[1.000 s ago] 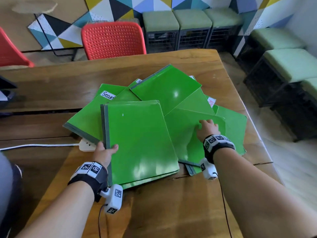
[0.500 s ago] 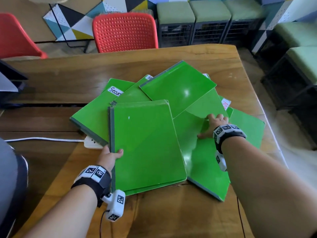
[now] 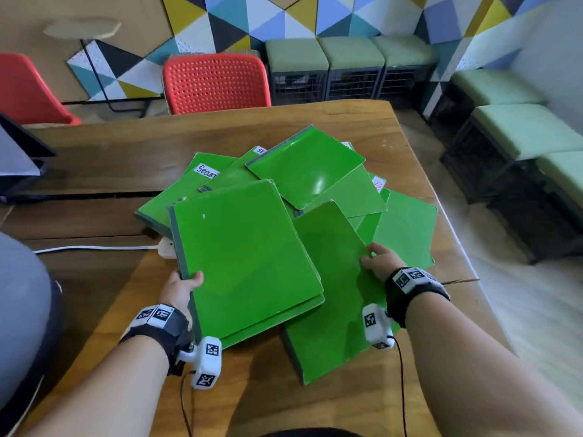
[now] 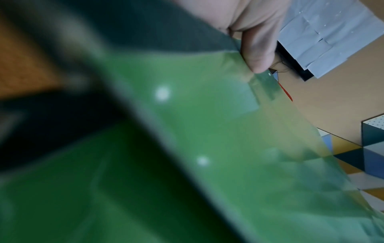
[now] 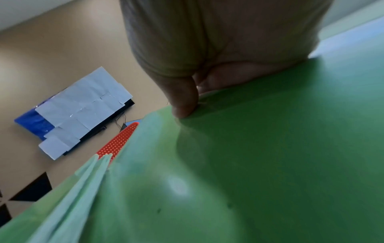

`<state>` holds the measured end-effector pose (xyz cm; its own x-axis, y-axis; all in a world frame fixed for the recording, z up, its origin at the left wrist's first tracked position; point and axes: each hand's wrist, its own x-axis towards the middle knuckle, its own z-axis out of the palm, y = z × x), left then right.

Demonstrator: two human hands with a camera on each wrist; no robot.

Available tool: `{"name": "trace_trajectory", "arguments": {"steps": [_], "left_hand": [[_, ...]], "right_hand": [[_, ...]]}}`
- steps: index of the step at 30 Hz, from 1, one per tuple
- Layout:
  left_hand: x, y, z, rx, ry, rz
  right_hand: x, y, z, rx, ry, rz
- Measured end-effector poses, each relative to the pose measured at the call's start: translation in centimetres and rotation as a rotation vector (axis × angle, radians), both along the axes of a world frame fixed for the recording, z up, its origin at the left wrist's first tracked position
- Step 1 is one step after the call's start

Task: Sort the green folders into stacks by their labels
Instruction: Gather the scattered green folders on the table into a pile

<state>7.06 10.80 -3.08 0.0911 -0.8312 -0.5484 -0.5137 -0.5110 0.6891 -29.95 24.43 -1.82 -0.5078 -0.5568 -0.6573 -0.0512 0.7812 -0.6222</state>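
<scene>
A: Why are we gripping both?
B: Left hand point(image 3: 179, 288) is pinching the held folders point(image 3: 246, 260), centre frame; right hand point(image 3: 380, 260) is clamping a single folder point(image 3: 334, 298), lower centre, probably to check its label.

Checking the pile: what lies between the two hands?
Head view: between left hand and right hand, only green folders.
</scene>
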Motion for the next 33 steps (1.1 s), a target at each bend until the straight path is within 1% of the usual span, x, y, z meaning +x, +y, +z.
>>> {"name": "trace_trajectory", "arguments": {"steps": [2, 3, 6, 9, 12, 13, 15, 17, 19, 20, 22, 23, 24, 26, 27, 29, 30, 32, 33], "left_hand": [[0.0, 0.9, 0.1, 0.018, 0.05, 0.011], [-0.1, 1.4, 0.0, 0.037, 0.083, 0.015], [-0.4, 3.1, -0.3, 0.122, 0.132, -0.039], [-0.6, 4.5, -1.0, 0.178, 0.133, -0.091], [-1.0, 5.2, -1.6, 0.22, 0.062, -0.204], [-1.1, 5.4, -1.4, 0.23, 0.052, -0.232], [-1.2, 5.6, -1.5, 0.24, 0.073, -0.23], [-1.3, 6.0, -1.2, 0.22, 0.108, -0.19], [-1.0, 6.3, -1.0, 0.179, 0.146, -0.132], [-0.8, 6.4, -1.0, 0.153, 0.174, -0.1], [-0.5, 6.6, -0.2, 0.069, 0.253, -0.046], [-0.3, 6.5, 0.3, 0.019, 0.295, -0.021], [-0.2, 6.3, 0.7, -0.034, 0.35, -0.01], [-0.1, 5.7, 2.9, -0.121, 0.451, -0.024], [0.0, 5.1, 3.6, -0.166, 0.461, -0.049], [0.1, 4.4, 5.9, -0.234, 0.424, -0.071], [0.1, 4.0, 6.7, -0.269, 0.423, -0.072], [0.3, 3.9, 8.4, -0.343, 0.356, -0.068], [0.5, 3.7, 8.8, -0.363, 0.365, -0.059]], "right_hand": [[1.8, 0.4, 0.2, 0.011, -0.033, -0.025], [2.8, 0.6, 0.3, 0.021, -0.036, -0.01], [6.3, 0.9, 0.4, 0.047, -0.022, 0.053], [9.5, 1.2, -1.0, 0.071, 0.002, 0.186], [10.6, 1.7, -2.4, 0.125, -0.035, 0.21], [10.6, 2.0, -2.5, 0.157, -0.053, 0.193], [10.2, 2.6, -2.7, 0.207, -0.064, 0.204], [9.8, 3.1, -2.7, 0.218, -0.001, 0.266], [9.7, 3.2, -2.1, 0.172, 0.006, 0.272], [9.7, 3.1, -1.8, 0.135, -0.032, 0.246], [9.9, 2.6, -0.5, 0.016, -0.136, 0.149], [10.0, 2.1, 0.0, -0.037, -0.159, 0.094], [10.1, 1.6, 0.9, -0.084, -0.168, 0.053], [10.6, 0.5, 3.1, -0.21, -0.121, 0.027], [11.0, 0.1, 4.5, -0.286, -0.084, 0.017], [11.7, -0.6, 6.8, -0.424, -0.064, -0.03], [12.0, -0.9, 7.5, -0.483, -0.062, -0.05], [12.8, -1.3, 8.5, -0.578, -0.054, -0.06], [13.3, -1.4, 8.7, -0.622, -0.055, -0.057]]}}
